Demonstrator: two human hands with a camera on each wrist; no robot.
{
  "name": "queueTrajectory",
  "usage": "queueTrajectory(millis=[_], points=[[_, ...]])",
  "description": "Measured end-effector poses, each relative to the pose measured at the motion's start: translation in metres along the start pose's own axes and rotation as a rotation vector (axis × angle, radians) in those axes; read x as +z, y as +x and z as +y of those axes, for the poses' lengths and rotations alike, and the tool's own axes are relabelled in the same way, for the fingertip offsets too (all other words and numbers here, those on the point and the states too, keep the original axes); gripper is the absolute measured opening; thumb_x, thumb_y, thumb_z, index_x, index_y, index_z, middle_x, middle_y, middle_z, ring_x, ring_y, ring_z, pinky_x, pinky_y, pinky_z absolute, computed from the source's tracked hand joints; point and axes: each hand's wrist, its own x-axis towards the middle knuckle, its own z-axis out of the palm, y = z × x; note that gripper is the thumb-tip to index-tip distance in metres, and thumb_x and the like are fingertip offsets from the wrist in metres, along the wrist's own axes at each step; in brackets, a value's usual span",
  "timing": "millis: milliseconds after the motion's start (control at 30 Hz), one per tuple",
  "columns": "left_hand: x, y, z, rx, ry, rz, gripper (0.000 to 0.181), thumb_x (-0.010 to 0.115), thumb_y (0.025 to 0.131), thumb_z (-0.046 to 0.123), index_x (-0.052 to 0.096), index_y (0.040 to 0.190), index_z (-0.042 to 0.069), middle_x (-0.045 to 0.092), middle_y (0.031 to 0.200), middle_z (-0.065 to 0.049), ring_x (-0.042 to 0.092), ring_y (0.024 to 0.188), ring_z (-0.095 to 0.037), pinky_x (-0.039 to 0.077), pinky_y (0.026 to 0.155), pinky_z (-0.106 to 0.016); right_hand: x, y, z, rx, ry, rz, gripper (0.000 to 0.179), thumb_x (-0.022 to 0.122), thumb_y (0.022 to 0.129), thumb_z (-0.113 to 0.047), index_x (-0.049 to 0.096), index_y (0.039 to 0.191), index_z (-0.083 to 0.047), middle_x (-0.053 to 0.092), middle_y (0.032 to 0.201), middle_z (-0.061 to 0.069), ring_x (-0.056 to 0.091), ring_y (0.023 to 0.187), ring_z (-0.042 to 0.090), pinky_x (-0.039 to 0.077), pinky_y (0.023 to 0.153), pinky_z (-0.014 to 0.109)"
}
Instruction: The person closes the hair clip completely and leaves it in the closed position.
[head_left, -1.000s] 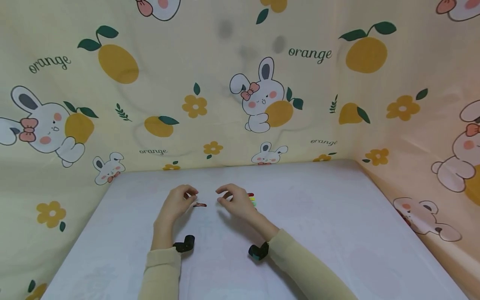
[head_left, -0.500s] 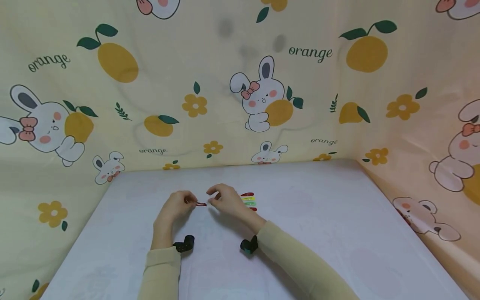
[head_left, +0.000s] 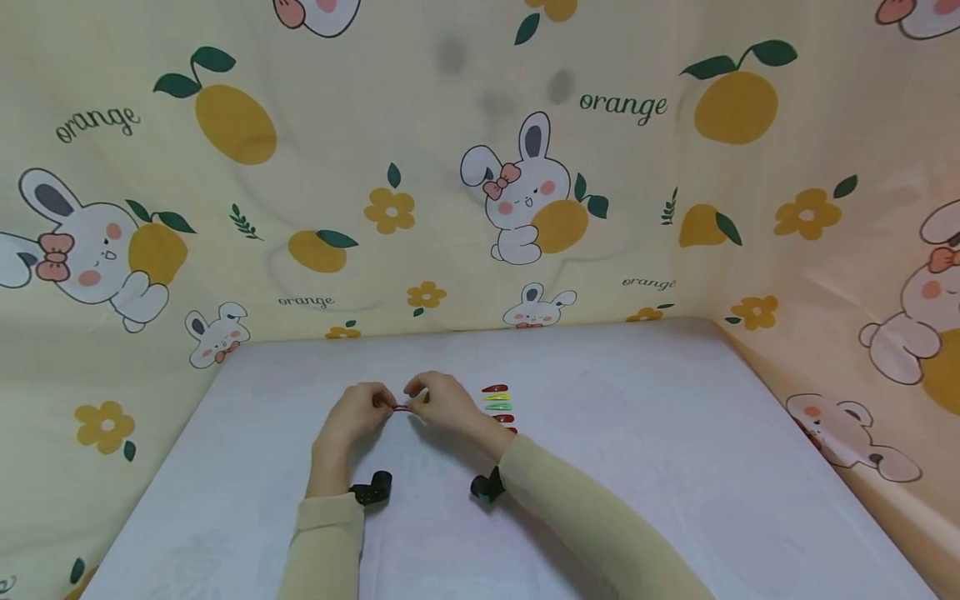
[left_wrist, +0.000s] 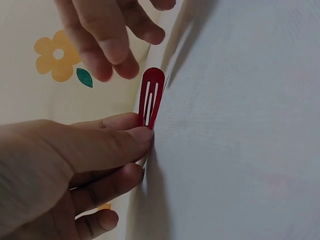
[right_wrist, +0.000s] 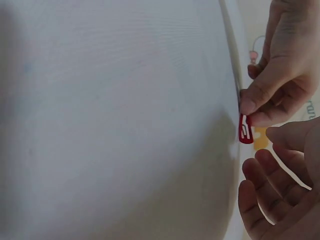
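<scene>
A red snap hair clip (left_wrist: pixel 153 75) with slots cut through it is pinched at its narrow end between the thumb and finger of my left hand (head_left: pixel 357 417). Its rounded wide end points toward my right hand (head_left: pixel 447 408). In the right wrist view, that hand's fingers (right_wrist: pixel 270 172) are spread and loosely bent close to the clip, holding nothing. The head view has both hands low over the white table (head_left: pixel 637 467), fingertips nearly meeting at the clip.
Right of my right hand lies a column of several snap clips: a red clip (head_left: pixel 495 388), a yellow clip (head_left: pixel 497 397), a green clip (head_left: pixel 498 407) and more red ones below, partly behind the wrist. A printed curtain (head_left: pixel 427 108) rises behind the table.
My right hand has moved left to the clip, uncovering more of the column of clips. My left hand has lowered slightly and its fingers have come together on the red clip.
</scene>
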Motion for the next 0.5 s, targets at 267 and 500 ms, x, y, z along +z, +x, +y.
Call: queueTrajectory(millis=[267, 500], points=[[-0.0013, -0.0001, 0.0016, -0.001, 0.012, 0.026, 0.009, 0.069, 0.092, 0.001, 0.075, 0.093, 0.007, 0.070, 0.089, -0.005, 0.059, 0.084, -0.022, 0.049, 0.078, -0.042, 0.0059, 0.0004, 0.0012, 0.027, -0.042, -0.013, 0.019, 0.071, 0.097, -0.009, 0.074, 0.116, -0.007, 0.073, 0.108, 0.002, 0.067, 0.090, 0.010, 0.053, 0.080, 0.027], [-0.0025, -0.0008, 0.0027, -0.015, -0.001, 0.050, 0.008, 0.068, 0.091, 0.003, 0.074, 0.093, 0.007, 0.070, 0.089, -0.006, 0.059, 0.083, -0.023, 0.048, 0.076, -0.041, 0.0100, 0.0017, 0.0021, 0.012, -0.045, 0.007, 0.018, 0.071, 0.096, -0.009, 0.074, 0.114, -0.010, 0.073, 0.105, -0.001, 0.065, 0.087, 0.007, 0.052, 0.077, 0.025]])
